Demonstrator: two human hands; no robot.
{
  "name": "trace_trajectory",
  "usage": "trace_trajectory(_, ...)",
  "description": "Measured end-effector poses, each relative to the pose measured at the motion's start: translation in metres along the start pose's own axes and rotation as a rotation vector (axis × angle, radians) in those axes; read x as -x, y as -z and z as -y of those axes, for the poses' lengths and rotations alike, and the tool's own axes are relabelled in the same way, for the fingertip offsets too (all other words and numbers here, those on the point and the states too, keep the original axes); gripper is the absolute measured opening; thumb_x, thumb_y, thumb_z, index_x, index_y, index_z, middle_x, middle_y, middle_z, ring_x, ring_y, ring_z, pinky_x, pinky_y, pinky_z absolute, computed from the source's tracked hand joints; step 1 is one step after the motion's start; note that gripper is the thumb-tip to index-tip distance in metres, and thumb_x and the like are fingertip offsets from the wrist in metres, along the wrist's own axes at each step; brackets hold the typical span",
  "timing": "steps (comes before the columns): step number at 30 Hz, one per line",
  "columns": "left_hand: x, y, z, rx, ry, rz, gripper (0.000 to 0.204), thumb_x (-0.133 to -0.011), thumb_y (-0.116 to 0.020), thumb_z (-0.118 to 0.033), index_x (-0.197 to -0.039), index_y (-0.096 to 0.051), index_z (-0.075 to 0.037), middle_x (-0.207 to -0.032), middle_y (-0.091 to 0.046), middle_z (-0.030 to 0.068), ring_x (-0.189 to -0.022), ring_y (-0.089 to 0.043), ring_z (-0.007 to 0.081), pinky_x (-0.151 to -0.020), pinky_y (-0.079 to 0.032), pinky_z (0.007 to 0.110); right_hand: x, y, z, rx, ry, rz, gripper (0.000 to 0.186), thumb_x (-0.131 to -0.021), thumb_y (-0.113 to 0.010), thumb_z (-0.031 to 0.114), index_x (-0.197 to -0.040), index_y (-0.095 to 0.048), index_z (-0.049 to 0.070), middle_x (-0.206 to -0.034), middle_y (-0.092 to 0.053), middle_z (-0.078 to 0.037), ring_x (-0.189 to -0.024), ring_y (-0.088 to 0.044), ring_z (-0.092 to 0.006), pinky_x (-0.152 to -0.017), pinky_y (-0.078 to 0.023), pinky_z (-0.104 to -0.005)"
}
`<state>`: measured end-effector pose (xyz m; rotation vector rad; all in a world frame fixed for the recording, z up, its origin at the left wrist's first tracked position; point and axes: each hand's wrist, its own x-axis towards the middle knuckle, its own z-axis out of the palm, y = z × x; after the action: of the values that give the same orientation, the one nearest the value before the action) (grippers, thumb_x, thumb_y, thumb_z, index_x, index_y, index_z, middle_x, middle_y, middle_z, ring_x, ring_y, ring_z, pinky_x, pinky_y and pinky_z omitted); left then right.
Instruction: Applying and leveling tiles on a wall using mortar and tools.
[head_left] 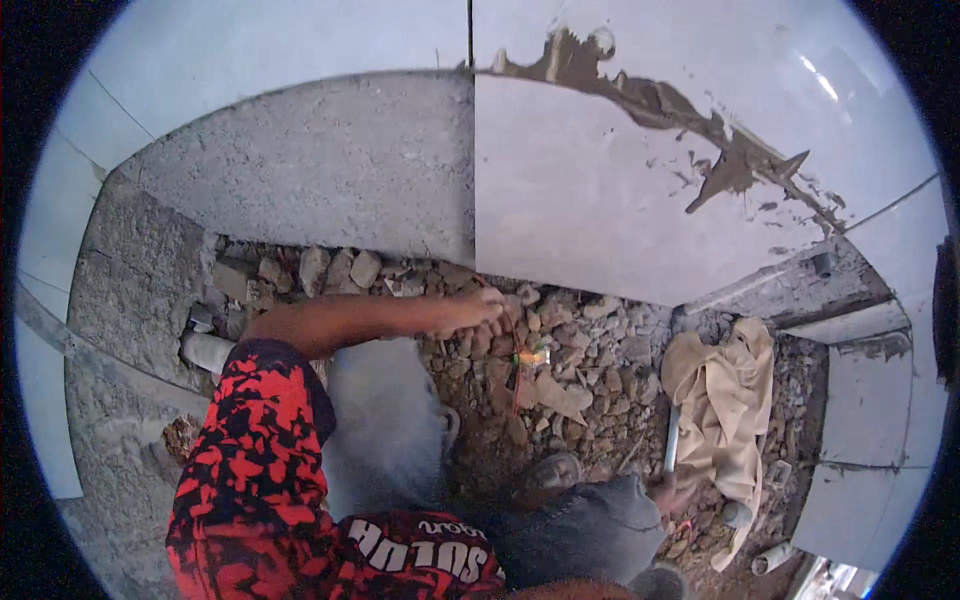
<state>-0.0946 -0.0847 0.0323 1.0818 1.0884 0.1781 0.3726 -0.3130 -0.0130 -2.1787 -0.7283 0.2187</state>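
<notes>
My left arm reaches across from the left, and my left hand (474,312) is just below the lower edge of a large white tile (575,190). Its fingers look curled together; what they hold, if anything, I cannot make out. Beside the fingertips a thin red string (516,385) runs down over the rubble. My right hand (674,494) is low on the right, partly hidden past my knee. It is next to a beige cloth (722,400) and the lower end of a pale pipe (671,440); its fingers are too unclear to read.
Broken stones (585,350) cover the ground below the wall. Bare grey cement (320,170) lies left of the tile, and wet mortar (650,105) is smeared above it. A white pipe end (207,352) sticks out at left, and a short pipe (772,558) lies at lower right.
</notes>
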Motion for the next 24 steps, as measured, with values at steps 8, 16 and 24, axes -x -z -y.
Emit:
trace_trajectory(8,-0.050,0.006,0.045,0.712,-0.290,-0.129,0.021,-0.088,-0.045,-0.023,-0.103,-0.045,-0.008,-0.088,-0.055,0.0056,-0.068,-0.050,0.0131,-0.049,-0.038,0.024,0.031,-0.044,0.197,-0.031,0.418,0.638,0.060,-0.063,-0.064,0.011,-0.118,-0.042,-0.002,-0.110,-0.051,-0.018,-0.100,-0.050,-0.0286,-0.085,-0.038,-0.0321)
trace_trajectory(16,-0.056,-0.023,0.029,1.077,-0.376,-0.218,0.024,-0.088,-0.044,-0.018,-0.108,-0.046,-0.005,-0.086,-0.054,0.0057,-0.063,-0.048,0.0116,-0.049,-0.038,0.021,0.045,-0.069,0.235,0.293,0.815,1.053,0.053,-0.062,-0.064,0.010,-0.111,-0.045,0.003,-0.098,-0.055,-0.020,-0.087,-0.056,-0.0350,-0.075,-0.044,-0.0376)
trace_trajectory(24,-0.066,-0.001,0.048,0.892,-0.518,-0.183,0.020,-0.086,-0.048,-0.018,-0.101,-0.054,-0.006,-0.090,-0.058,0.0017,-0.079,-0.049,0.0113,-0.062,-0.039,0.023,0.056,-0.091,0.265,0.604,1.272,1.257,0.054,-0.067,-0.063,0.021,-0.115,-0.041,0.007,-0.107,-0.052,-0.017,-0.095,-0.052,-0.0360,-0.079,-0.044,-0.0406)
